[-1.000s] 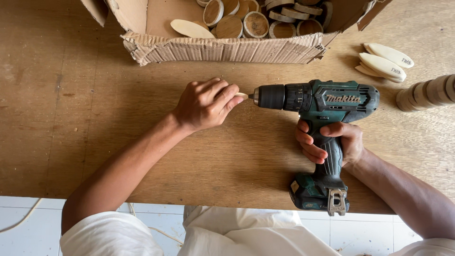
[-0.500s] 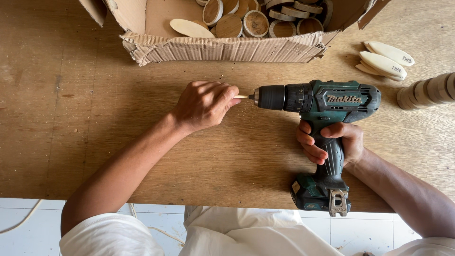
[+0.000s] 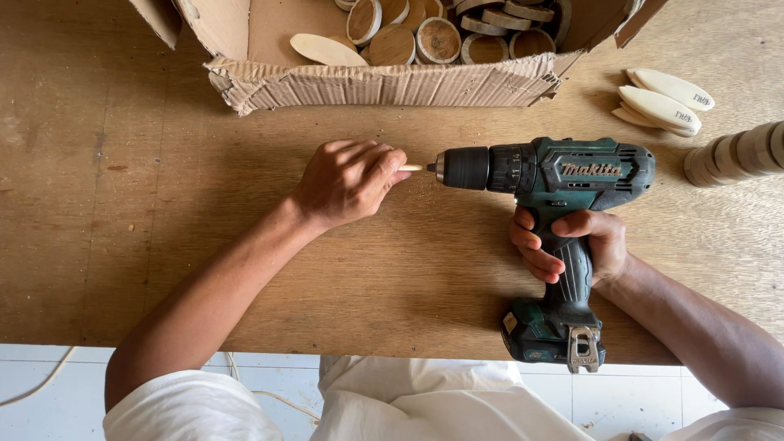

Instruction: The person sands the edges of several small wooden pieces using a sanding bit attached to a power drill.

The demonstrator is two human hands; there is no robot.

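Nothing has visibly shifted since before; left hand (image 3: 349, 181) pinches a light, brittle-looking wooden stick (image 3: 411, 168) at centre; right hand (image 3: 569, 245) clamps the heavy, rigid drill (image 3: 545, 175) by its grip.

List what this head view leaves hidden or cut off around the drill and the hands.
- Drill bit: the left hand covers everything past the chuck of the drill; only a pale stub shows.
- What the left hand pinches: hidden inside the fingers.
- Trigger: covered by the right hand.
- Cardboard box: cut off by the top edge, so its wooden discs cannot be counted.
- Stacked rings: cut off by the right edge.
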